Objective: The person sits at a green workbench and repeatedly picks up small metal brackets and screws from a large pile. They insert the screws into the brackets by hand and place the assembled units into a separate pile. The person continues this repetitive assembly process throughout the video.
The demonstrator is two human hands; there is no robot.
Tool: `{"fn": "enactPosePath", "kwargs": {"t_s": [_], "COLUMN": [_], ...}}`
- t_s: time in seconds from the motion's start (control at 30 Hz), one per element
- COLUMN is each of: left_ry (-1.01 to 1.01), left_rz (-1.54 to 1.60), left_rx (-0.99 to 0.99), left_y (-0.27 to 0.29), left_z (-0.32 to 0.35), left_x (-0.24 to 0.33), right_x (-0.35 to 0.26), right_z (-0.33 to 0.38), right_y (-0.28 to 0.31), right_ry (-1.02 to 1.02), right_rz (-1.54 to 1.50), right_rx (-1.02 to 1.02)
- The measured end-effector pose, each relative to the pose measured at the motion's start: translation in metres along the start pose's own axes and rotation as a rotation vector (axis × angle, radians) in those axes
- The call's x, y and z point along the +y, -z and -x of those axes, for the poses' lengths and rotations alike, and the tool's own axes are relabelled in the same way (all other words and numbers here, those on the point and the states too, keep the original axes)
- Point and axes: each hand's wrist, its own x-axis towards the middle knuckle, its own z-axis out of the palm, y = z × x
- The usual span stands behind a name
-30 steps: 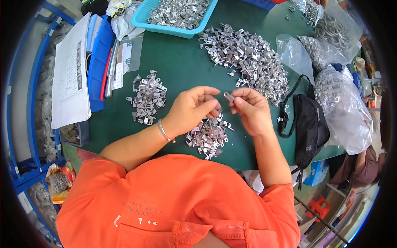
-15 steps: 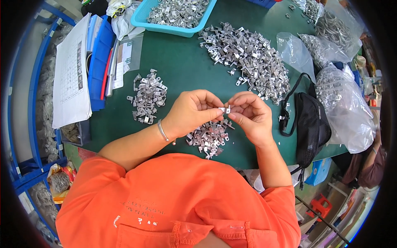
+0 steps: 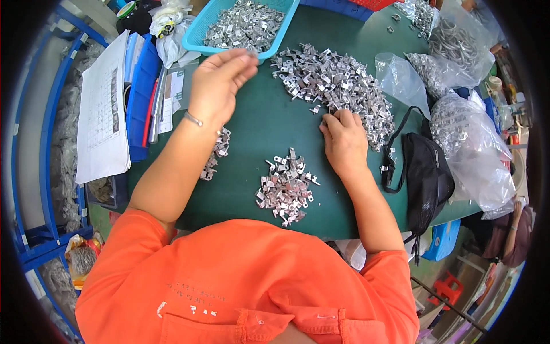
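Observation:
My left hand (image 3: 220, 83) is raised at the near edge of the light-blue plastic basket (image 3: 197, 49), which holds small metal brackets (image 3: 246, 26). Its fingers are bent and pressed together; anything in them is hidden. At the near-left edge of the large heap of small silver brackets (image 3: 344, 83), my right hand (image 3: 348, 140) has its fingers closed on a bracket, mostly covered by the fingertips. A smaller pile of brackets (image 3: 286, 189) lies between my forearms. Another pile (image 3: 216, 155) is partly hidden behind my left forearm.
Papers (image 3: 103, 114) and a blue tray (image 3: 140, 97) stand at the left. A black waist bag (image 3: 427, 178) and clear plastic bags of metal parts (image 3: 464, 137) lie along the right side. Blue and red containers (image 3: 338, 7) sit at the back of the green table (image 3: 252, 120).
Both hands were together over the near pile, holding a small metal piece. They have parted: the left went up to the basket, the right forward to the large heap.

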Motion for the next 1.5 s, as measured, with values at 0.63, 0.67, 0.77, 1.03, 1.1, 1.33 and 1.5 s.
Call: {"fn": "enactPosePath", "kwargs": {"t_s": [0.63, 0.67, 0.77, 1.03, 1.1, 1.33, 1.5], "left_ry": [0.488, 0.484, 0.440, -0.211, -0.425, -0.458, -0.357], "left_rz": [-0.238, -0.256, -0.315, -0.748, -0.838, -1.184, -1.208], "left_rx": [-0.405, -0.408, -0.415, -0.525, -0.462, -0.049, -0.041], "left_y": [-0.032, -0.032, -0.029, -0.003, 0.012, 0.079, 0.093], "left_z": [0.110, 0.111, 0.113, 0.117, 0.113, 0.090, 0.096], "left_x": [-0.035, -0.035, -0.035, -0.028, -0.021, 0.024, 0.026], "right_x": [-0.039, -0.038, -0.035, -0.048, -0.047, -0.009, -0.006], "right_z": [0.042, 0.043, 0.045, 0.030, 0.014, -0.020, -0.014], "right_y": [0.019, 0.020, 0.024, 0.035, 0.033, -0.016, -0.018], "right_ry": [-0.620, -0.632, -0.668, 0.046, 0.047, 0.012, 0.001], "right_rz": [-1.647, -1.661, -1.642, -0.888, -0.748, -0.007, 0.002], "right_rx": [-0.007, -0.038, -0.119, -0.128, -0.139, -0.058, -0.054]}}
